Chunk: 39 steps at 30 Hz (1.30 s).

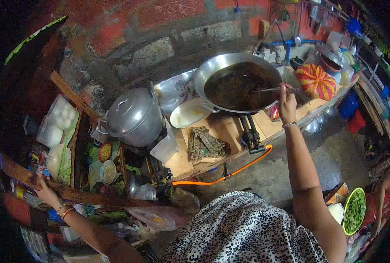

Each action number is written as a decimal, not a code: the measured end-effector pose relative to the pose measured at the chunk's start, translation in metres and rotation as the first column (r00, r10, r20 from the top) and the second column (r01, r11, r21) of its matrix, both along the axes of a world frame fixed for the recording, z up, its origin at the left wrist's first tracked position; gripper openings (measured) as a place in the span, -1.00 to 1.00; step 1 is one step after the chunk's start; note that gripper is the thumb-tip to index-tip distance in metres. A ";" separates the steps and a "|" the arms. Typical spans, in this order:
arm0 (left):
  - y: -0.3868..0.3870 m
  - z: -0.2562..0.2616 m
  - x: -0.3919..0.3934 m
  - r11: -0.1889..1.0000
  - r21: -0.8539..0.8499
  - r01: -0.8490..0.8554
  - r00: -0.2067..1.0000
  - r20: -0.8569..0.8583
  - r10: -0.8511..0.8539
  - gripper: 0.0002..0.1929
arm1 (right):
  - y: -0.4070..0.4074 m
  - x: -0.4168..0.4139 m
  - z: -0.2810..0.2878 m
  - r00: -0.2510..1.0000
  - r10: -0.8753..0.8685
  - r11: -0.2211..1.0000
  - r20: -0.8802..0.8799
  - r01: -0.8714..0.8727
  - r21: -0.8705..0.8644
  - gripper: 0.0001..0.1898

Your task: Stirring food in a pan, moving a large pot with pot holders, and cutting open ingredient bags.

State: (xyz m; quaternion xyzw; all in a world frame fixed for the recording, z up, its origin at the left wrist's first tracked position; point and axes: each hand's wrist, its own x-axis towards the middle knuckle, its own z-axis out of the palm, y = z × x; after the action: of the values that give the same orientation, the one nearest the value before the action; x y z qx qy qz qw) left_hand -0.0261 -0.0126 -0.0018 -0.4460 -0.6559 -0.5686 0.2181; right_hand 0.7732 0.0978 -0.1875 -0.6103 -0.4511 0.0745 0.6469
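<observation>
My right hand (287,102) grips the handle of a metal ladle or spatula (270,89), whose far end dips into dark liquid in a large metal wok (203,70). The wok rests over a gas burner (252,138) on the counter. At the far left, my left hand (47,192) lies with spread fingers on the edge of a wooden shelf board (20,172). Beside the wok are an oval white dish (188,113) and a folded patterned cloth (204,144). A lidded metal pot (134,115) stands further left.
An orange gas hose (250,166) runs along the counter's front. A red and yellow cloth bundle (316,82) sits right of the wok, near a faucet (275,54). Eggs in a plastic container (63,115) stand at left. A green-rimmed basin of chopped greens (355,210) and part of another person (383,197) appear at right.
</observation>
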 end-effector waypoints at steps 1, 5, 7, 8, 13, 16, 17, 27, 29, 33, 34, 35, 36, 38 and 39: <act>0.001 -0.001 0.005 1.000 0.004 -0.001 1.000 0.006 0.001 -0.36 | 0.003 0.000 0.000 1.000 0.001 1.000 0.006 -0.001 0.004 -0.68; 0.001 0.000 0.007 0.998 0.001 0.055 0.995 0.085 -0.055 -0.40 | 0.009 -0.004 0.008 0.989 -0.040 0.999 0.142 0.036 0.031 -0.70; -0.001 0.002 0.012 0.990 -0.003 0.138 0.978 0.159 -0.136 -0.40 | 0.013 -0.004 0.014 0.999 0.027 0.994 -0.028 -0.024 0.107 -0.72; 0.000 0.001 0.017 0.996 0.015 0.085 0.990 0.107 -0.087 -0.40 | 0.012 -0.002 0.019 0.999 0.031 0.994 -0.021 -0.028 0.108 -0.72; 0.005 0.001 0.023 0.983 0.182 0.018 0.999 -0.038 -0.011 -0.65 | 0.009 0.003 0.037 0.988 0.148 0.974 -0.050 -0.137 0.182 -0.82; 0.000 -0.004 -0.004 0.995 0.060 -0.082 0.996 -0.021 0.084 -0.62 | 0.006 0.004 0.043 0.969 0.029 0.996 0.246 -0.050 0.079 -0.84; -0.003 -0.007 -0.014 0.998 0.047 -0.049 0.995 -0.079 0.053 -0.59 | 0.005 0.002 0.045 0.936 0.009 0.999 0.352 -0.020 0.028 -0.81; 0.000 -0.008 -0.012 0.998 0.039 -0.058 0.969 -0.238 0.066 -0.39 | 0.007 0.032 -0.014 0.879 0.025 0.998 0.476 0.008 -0.068 -0.75; -0.005 -0.008 -0.018 0.990 -0.007 -0.140 0.970 -0.202 0.136 -0.38 | 0.002 0.022 -0.015 0.920 0.031 0.996 0.391 0.004 -0.091 -0.81; 0.001 -0.004 0.006 0.988 0.063 -0.141 0.990 0.039 0.139 -0.36 | 0.001 0.021 -0.030 0.971 -0.096 0.993 0.219 0.107 -0.041 -0.81; 0.000 -0.002 0.012 0.988 0.064 -0.140 0.990 0.040 0.138 -0.36 | 0.000 0.019 -0.032 0.977 -0.079 0.995 0.196 0.091 -0.048 -0.79; -0.001 -0.001 0.017 0.996 0.042 -0.080 0.995 0.071 0.077 -0.34 | -0.001 0.016 -0.033 0.983 -0.063 0.996 0.173 0.074 -0.055 -0.78; -0.003 0.001 0.020 0.999 0.024 -0.022 0.995 0.101 0.019 -0.32 | -0.003 0.010 -0.030 0.984 -0.039 0.999 0.174 0.039 0.002 -0.78; -0.003 0.001 0.018 0.995 0.027 -0.092 0.996 0.021 0.091 -0.31 | 0.002 0.012 -0.039 0.996 0.024 1.000 0.084 -0.024 -0.008 -0.79; -0.002 0.001 0.021 0.987 0.030 -0.160 0.985 -0.059 0.161 -0.30 | 0.001 0.007 -0.037 0.996 0.085 0.996 -0.008 -0.085 -0.019 -0.80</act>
State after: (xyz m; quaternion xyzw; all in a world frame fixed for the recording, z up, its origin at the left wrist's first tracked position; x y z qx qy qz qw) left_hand -0.0051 -0.0149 -0.0005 -0.4062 -0.6755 -0.5434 0.2890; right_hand 0.7802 0.0984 -0.2240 -0.5965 -0.4737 0.1086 0.6387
